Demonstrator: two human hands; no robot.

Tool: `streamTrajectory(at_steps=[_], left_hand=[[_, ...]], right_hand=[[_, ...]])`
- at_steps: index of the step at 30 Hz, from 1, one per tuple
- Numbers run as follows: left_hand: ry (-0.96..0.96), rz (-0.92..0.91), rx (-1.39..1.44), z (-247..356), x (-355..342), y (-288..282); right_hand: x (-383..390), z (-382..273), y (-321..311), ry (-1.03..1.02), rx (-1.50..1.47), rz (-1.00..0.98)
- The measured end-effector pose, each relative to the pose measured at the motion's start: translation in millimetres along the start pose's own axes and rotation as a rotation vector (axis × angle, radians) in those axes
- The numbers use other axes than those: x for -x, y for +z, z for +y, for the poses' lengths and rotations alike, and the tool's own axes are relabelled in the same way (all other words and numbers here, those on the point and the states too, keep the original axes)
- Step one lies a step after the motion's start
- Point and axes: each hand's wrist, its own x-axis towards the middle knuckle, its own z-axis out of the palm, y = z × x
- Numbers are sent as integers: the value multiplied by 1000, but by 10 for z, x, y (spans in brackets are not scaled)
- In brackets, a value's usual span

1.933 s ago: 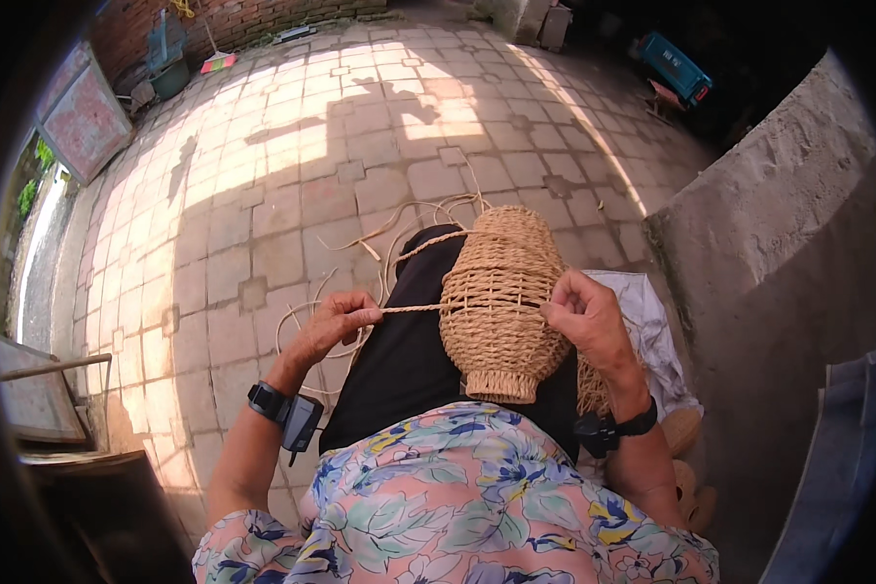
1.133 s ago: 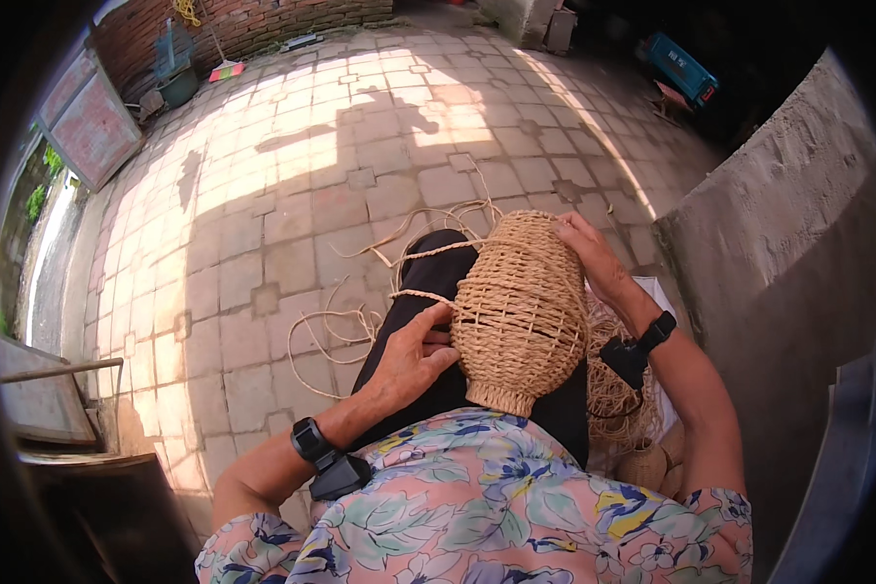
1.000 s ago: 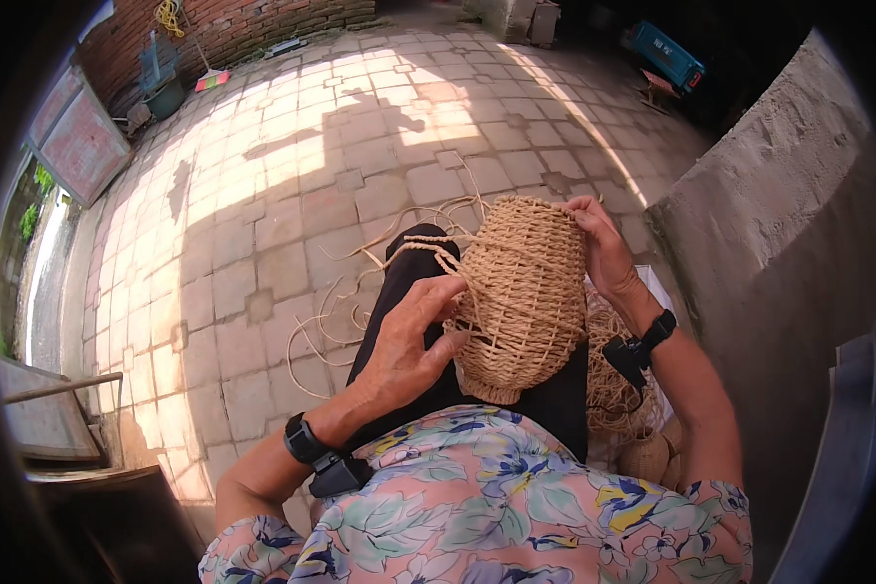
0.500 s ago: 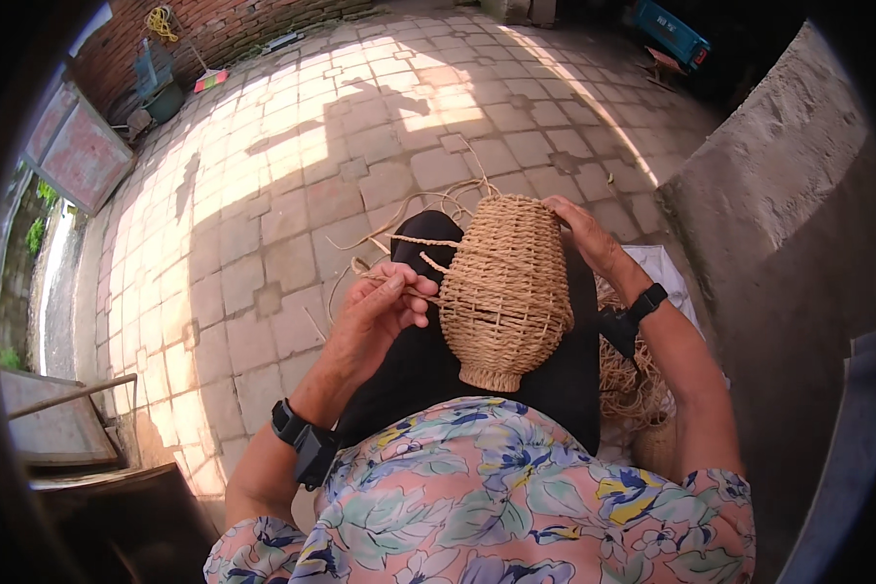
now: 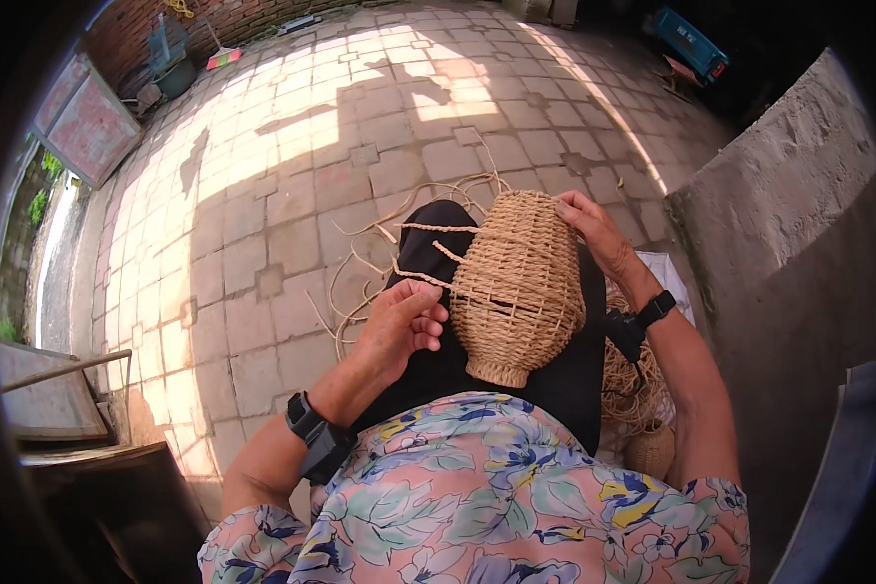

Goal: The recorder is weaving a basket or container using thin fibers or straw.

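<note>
A woven basket (image 5: 518, 282) of tan twisted cord lies on its side across my dark-trousered lap, its narrow neck (image 5: 497, 374) toward me. A dark gap runs between its woven rows near the neck. My right hand (image 5: 594, 226) grips the basket's far end at the right. Beside the basket's left side is my left hand (image 5: 406, 323), its thumb and forefinger pressed together and the other fingers curled; what lies between the fingertips is hidden. Just above them a twisted cord (image 5: 417, 276) comes out of the weave. Another cord (image 5: 438, 229) sticks out farther up, with a short stub between.
Loose strands (image 5: 346, 302) trail off my left knee over the paving. By my right thigh lie a heap of tan cord (image 5: 631, 389), a white sack (image 5: 674, 277) and a small woven piece (image 5: 650, 452). A concrete wall (image 5: 798, 156) rises at the right, wooden boards (image 5: 54, 399) at the left.
My left fingers have moved down and closer to the basket; the cord they pinched now lies free above them, bent toward the knee. The right hand still holds the basket.
</note>
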Motion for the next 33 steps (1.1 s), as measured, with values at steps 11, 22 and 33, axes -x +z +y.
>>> streamTrajectory(at_steps=[11, 22, 33], left_hand=[[72, -108, 334, -109, -129, 135], [-82, -91, 115, -106, 76, 142], [-54, 46, -75, -99, 62, 261]], right_hand=[[71, 31, -17, -10, -68, 27], [140, 43, -27, -66, -101, 72], [242, -46, 44, -80, -141, 132]])
